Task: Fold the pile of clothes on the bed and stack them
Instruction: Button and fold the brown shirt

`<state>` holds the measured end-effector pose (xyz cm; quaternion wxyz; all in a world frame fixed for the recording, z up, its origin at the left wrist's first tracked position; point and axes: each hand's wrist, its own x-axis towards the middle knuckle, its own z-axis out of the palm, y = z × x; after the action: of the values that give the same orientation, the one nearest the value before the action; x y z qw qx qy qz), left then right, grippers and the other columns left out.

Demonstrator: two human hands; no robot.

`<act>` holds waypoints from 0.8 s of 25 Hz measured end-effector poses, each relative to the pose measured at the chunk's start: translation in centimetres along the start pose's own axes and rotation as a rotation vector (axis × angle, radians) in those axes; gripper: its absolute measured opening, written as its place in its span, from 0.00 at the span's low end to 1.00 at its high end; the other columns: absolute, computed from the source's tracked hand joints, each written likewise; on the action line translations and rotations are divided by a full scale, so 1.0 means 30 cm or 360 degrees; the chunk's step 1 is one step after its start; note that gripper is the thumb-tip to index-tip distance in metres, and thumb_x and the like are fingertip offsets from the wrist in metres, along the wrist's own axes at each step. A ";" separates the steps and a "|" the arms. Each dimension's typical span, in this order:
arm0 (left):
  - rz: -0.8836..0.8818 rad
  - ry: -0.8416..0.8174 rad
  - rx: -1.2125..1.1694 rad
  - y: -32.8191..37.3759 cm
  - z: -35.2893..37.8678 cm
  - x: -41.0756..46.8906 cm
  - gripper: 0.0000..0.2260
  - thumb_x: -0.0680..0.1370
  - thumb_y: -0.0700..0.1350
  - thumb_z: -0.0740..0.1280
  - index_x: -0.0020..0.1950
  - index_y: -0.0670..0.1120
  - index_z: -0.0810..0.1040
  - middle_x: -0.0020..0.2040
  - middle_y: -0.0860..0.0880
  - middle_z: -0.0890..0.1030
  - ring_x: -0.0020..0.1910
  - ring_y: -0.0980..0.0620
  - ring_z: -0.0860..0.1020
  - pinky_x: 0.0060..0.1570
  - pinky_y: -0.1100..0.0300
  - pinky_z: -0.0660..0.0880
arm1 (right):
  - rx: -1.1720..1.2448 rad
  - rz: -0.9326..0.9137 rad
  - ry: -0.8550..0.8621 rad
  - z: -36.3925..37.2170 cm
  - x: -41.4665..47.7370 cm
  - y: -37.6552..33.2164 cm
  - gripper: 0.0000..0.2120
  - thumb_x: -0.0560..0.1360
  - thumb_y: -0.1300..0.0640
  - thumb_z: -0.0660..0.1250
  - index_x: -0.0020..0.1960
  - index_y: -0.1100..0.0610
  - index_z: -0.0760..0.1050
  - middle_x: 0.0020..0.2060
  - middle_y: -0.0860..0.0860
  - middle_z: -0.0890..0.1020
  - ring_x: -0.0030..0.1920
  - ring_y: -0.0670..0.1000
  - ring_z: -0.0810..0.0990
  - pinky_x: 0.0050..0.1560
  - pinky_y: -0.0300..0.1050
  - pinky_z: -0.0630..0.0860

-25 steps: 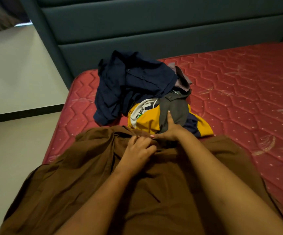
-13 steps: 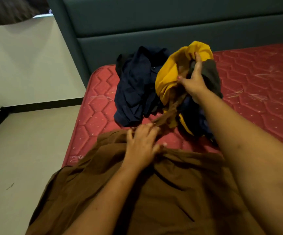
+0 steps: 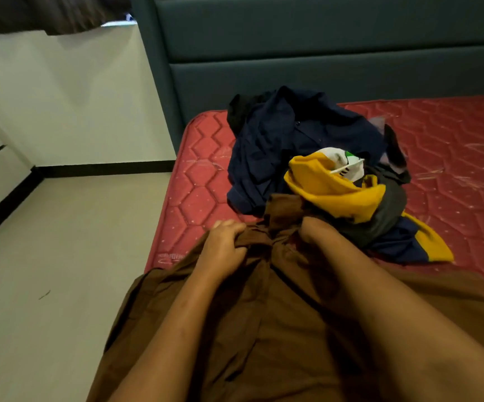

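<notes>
Red mattress (image 3: 206,181): brown garment (image 3: 264,329) is spread over its near edge, collar end touching the unfolded pile. The yellow jersey (image 3: 330,187), held up half a second ago, is back down against the navy shirt (image 3: 293,140). Left hand (image 3: 224,245) is clenched on brown fabric by the collar. Right hand (image 3: 317,230) is back beside it, fingers hidden, so its grip can't be told. Brown piece looks freed, so folding can start.

No readable text; the print on the yellow garment (image 3: 330,190) is blurred.
</notes>
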<state>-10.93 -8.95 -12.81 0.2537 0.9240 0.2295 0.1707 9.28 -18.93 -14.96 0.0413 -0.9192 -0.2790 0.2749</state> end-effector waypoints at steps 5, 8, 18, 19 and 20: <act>0.0474 -0.0670 0.0363 0.032 -0.028 -0.004 0.12 0.72 0.36 0.64 0.53 0.43 0.80 0.53 0.46 0.78 0.56 0.47 0.73 0.56 0.61 0.66 | 0.0519 -0.0704 0.0641 -0.234 -0.043 -0.189 0.34 0.73 0.71 0.60 0.76 0.53 0.59 0.66 0.61 0.73 0.65 0.61 0.72 0.60 0.45 0.70; 0.0373 -0.0644 0.0492 0.023 -0.038 0.042 0.12 0.77 0.38 0.62 0.58 0.47 0.78 0.57 0.48 0.77 0.58 0.48 0.71 0.56 0.62 0.65 | 0.0470 -0.0753 0.0050 -0.207 -0.056 -0.166 0.42 0.75 0.74 0.54 0.77 0.41 0.46 0.66 0.56 0.73 0.60 0.56 0.75 0.47 0.38 0.73; -0.0025 -0.0160 0.1612 0.061 -0.071 0.181 0.22 0.80 0.49 0.59 0.73 0.50 0.59 0.75 0.44 0.57 0.75 0.42 0.54 0.68 0.41 0.59 | 0.0372 -0.0290 -0.0303 -0.174 -0.216 0.474 0.13 0.76 0.66 0.66 0.55 0.51 0.79 0.50 0.47 0.82 0.50 0.46 0.80 0.49 0.36 0.76; 0.0177 -0.0207 0.1601 0.110 -0.010 0.166 0.19 0.80 0.48 0.57 0.72 0.50 0.62 0.73 0.44 0.62 0.73 0.43 0.59 0.66 0.42 0.60 | 0.0232 -0.0198 -0.0161 -0.168 -0.232 0.580 0.14 0.74 0.65 0.69 0.52 0.48 0.79 0.51 0.46 0.82 0.52 0.47 0.80 0.52 0.38 0.76; 0.0377 -0.0276 0.1503 0.165 0.050 0.147 0.16 0.80 0.47 0.56 0.68 0.50 0.67 0.68 0.46 0.69 0.68 0.44 0.65 0.62 0.46 0.64 | 0.0183 -0.0051 -0.0074 -0.159 -0.246 0.683 0.16 0.71 0.64 0.72 0.52 0.45 0.79 0.53 0.46 0.81 0.54 0.49 0.80 0.55 0.43 0.77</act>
<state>-4.93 -11.08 -10.43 -0.1958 0.9686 0.1533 -0.0018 16.72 -39.74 -12.07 0.0919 -0.9041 -0.2783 0.3109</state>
